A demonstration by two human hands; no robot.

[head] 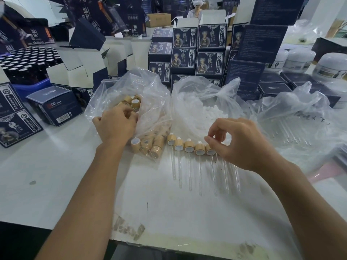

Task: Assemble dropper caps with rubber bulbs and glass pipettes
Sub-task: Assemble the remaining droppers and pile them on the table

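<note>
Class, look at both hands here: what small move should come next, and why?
Probably the left hand lifts one bamboo cap out of the cap bag: its fingers are already among the caps, while the right hand is at the end of the row of finished droppers.

We find open white tabletop [56, 184] near us, left of the row of assembled bamboo-capped glass droppers [189, 158]. Three crumpled clear plastic bags [155, 102] block the middle. Behind them, stacked navy printed cartons [210, 53] wall off the far side; white jars [298, 60] crowd far right.
</note>
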